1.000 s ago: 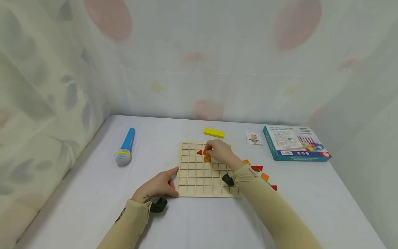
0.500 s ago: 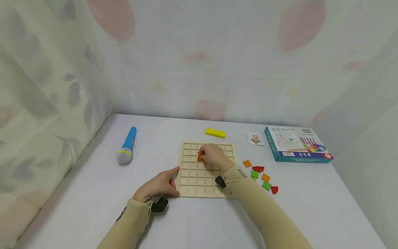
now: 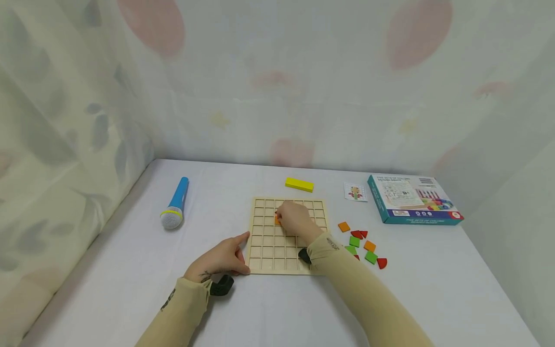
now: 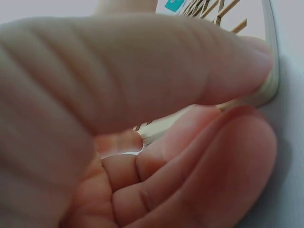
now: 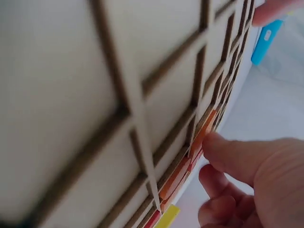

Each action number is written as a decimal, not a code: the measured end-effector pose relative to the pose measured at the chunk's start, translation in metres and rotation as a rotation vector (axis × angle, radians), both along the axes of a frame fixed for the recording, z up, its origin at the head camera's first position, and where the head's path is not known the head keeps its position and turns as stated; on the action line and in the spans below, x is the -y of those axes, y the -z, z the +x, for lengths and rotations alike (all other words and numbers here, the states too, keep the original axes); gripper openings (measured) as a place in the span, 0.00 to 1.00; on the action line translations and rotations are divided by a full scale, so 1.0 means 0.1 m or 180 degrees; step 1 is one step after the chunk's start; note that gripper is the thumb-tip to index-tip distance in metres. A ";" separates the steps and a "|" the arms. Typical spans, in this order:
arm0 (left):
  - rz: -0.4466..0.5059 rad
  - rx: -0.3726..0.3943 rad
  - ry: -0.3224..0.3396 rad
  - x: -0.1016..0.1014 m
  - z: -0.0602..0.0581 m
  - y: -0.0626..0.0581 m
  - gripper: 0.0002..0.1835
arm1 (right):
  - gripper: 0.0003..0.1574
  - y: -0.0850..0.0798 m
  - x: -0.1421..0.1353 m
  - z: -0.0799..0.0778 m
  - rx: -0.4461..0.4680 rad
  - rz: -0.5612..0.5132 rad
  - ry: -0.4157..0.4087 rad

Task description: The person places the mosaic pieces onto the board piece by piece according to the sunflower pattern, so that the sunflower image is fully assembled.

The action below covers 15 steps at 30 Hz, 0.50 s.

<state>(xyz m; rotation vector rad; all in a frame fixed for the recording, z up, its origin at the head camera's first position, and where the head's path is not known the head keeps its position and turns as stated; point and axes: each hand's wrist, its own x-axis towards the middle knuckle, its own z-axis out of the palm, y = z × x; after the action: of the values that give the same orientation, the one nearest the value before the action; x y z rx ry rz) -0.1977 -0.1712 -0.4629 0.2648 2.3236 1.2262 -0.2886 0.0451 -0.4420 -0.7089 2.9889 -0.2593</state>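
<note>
A pale wooden grid board (image 3: 273,241) lies on the table. My left hand (image 3: 218,258) rests at its left edge, index fingertip on the side and thumb by the near corner. My right hand (image 3: 298,219) is over the upper middle cells with curled fingers, holding an orange tile (image 3: 277,220) at a cell. In the right wrist view the thumb touches that orange tile (image 5: 203,135); another orange piece (image 5: 174,180) and bits of red show beside it. The right hand hides most of these pieces in the head view.
Several loose orange, green and red pieces (image 3: 370,246) lie right of the board. Behind it are a yellow bar (image 3: 299,184) and a small picture card (image 3: 355,192). A teal-edged box (image 3: 414,200) stands at the right, a blue toy microphone (image 3: 175,205) at the left.
My right hand has moved left and slightly down over the board, with the orange tile at a cell below the red triangle. The left hand has stayed at the board's edge.
</note>
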 end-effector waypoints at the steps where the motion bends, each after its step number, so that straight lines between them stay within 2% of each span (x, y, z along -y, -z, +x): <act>1: 0.0003 -0.0001 -0.0002 0.00 0.00 0.00 0.56 | 0.08 -0.01 -0.02 0.02 -0.0040 -0.0039 0.0036; 4: 0.0010 0.0013 -0.0021 -0.01 0.00 0.01 0.56 | 0.08 -0.09 -0.14 0.07 -0.0137 -0.0167 0.0275; 7: 0.0006 0.0004 -0.0018 -0.01 0.00 0.01 0.56 | 0.07 -0.19 -0.40 0.09 -0.0075 -0.0249 0.0615; 10: -0.0027 -0.0005 -0.0030 -0.01 0.00 0.00 0.56 | 0.11 -0.25 -0.74 0.08 0.0179 -0.0168 0.0929; 15: -0.0057 -0.0009 -0.0049 -0.02 0.00 0.00 0.56 | 0.14 -0.20 -1.23 0.11 0.0637 0.0018 0.1372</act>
<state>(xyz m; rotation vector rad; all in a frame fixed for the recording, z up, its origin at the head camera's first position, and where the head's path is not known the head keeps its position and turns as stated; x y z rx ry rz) -0.1978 -0.1695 -0.4632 0.2432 2.3420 1.2127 -0.2779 0.1686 -0.4224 -0.0240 2.9089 -0.3181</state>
